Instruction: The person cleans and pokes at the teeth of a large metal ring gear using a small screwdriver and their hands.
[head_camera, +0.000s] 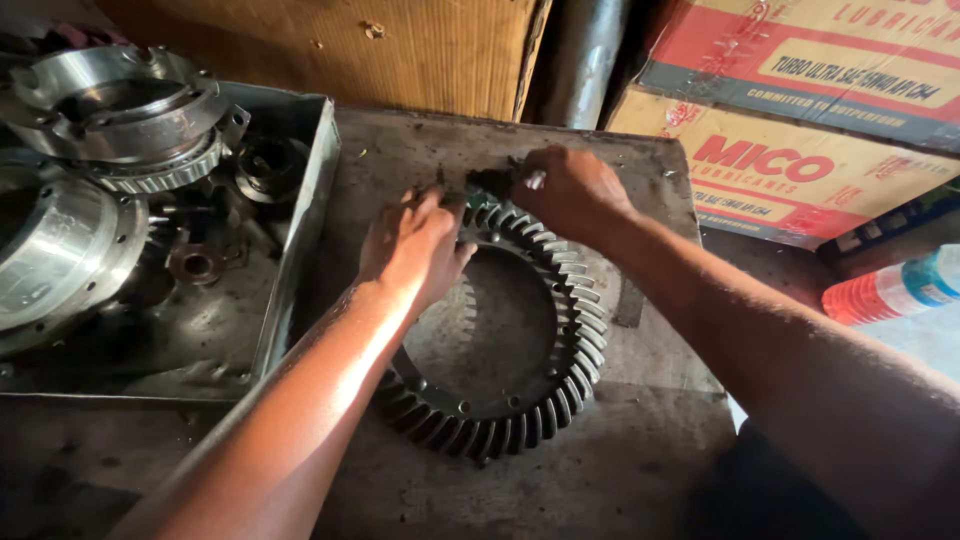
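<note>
A large ring gear is lying flat on a grimy metal plate, teeth facing up, its near arc toward the person and its far arc under both hands. The left hand is resting palm down on the gear's far-left rim, fingers curled over the teeth and pressing on them. The right hand is sitting at the gear's far edge, fingers pinched around a small dark tool with a pale tip; what kind of tool it is cannot be told.

A steel tray is standing just left of the gear, its raised wall close beside the left forearm and hemming in that side. Inside it, a machined housing with a toothed collar and a second round casting are crowding the space, with smaller dark parts between them. A brown board is rising behind the plate, close to the hands. Cardboard boxes are stacked to the right, and a plastic bottle is lying below them. The plate's right edge is running just past the gear, leaving a narrow bare strip; the widest bare area is lying in front of the gear, toward the person.
</note>
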